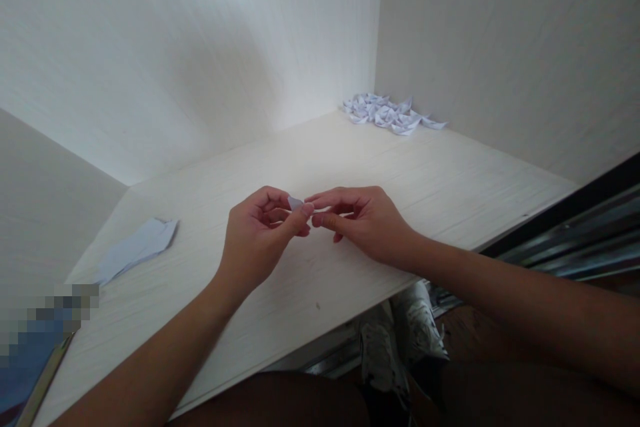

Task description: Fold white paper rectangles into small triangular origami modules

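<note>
A small piece of folded white paper [295, 203] is pinched between the fingers and thumb of my left hand [267, 223], above the middle of the white board surface. Most of the paper is hidden by the fingers. My right hand [367, 219] meets it from the right, fingertips and thumb bent together at the paper's edge beside my left thumb. Whether the right fingers grip the paper or only touch it is hard to make out, as they cover its lower part.
Several folded white paper shapes [387, 113] lie heaped in the far corner against the walls. To the left rests a stack of white paper sheets [139, 247]. The white surface [300, 340] ends at a front edge, with shoes [383, 353] below it. Pale walls [280, 33] enclose the back.
</note>
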### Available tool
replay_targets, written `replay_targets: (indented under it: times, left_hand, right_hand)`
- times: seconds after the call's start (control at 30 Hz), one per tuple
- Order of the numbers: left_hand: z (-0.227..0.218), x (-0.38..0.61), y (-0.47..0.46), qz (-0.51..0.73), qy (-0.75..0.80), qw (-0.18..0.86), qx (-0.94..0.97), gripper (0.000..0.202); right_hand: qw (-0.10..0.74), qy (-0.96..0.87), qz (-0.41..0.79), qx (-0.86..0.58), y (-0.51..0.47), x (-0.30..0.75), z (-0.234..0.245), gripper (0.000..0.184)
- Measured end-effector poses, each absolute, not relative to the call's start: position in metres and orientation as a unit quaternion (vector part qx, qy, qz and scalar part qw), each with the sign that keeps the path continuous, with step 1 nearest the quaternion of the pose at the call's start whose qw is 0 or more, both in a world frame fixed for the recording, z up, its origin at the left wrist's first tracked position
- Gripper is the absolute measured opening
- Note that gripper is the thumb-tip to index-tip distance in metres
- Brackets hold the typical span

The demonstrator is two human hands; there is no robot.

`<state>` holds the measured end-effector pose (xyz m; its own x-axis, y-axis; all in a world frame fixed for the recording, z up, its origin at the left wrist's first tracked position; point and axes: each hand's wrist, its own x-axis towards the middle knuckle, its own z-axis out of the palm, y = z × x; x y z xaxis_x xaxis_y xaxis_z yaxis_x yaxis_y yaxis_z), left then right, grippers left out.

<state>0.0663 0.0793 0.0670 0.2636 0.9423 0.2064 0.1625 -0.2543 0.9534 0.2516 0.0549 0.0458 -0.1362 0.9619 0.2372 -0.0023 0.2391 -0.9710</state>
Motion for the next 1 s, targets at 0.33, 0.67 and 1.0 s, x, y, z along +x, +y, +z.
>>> replay_targets:
  times: [0.33,0.67,1.0]
  left_hand:
    - [0.0644,0.0637,0.0769,0.450,0.408,0.358,0.709,0.022]
    - [0.0656,0.0634,0.0723,0.411,0.391,0.347,0.747,0.014]
    - [0.0717,0.0682,0.0703,0.402,0.384,0.302,0.774,0.007]
  right_hand:
    - [0.517,-0.605,0.450,-0.404,0.0512,0.2510,0.0480,0.019]
    - [0.528,-0.597,0.448,-0.405,0.0518,0.2513,0.0506,0.023]
    - [0.524,-0.624,0.358,-0.456,0.0497,0.2518,0.0518,0.027]
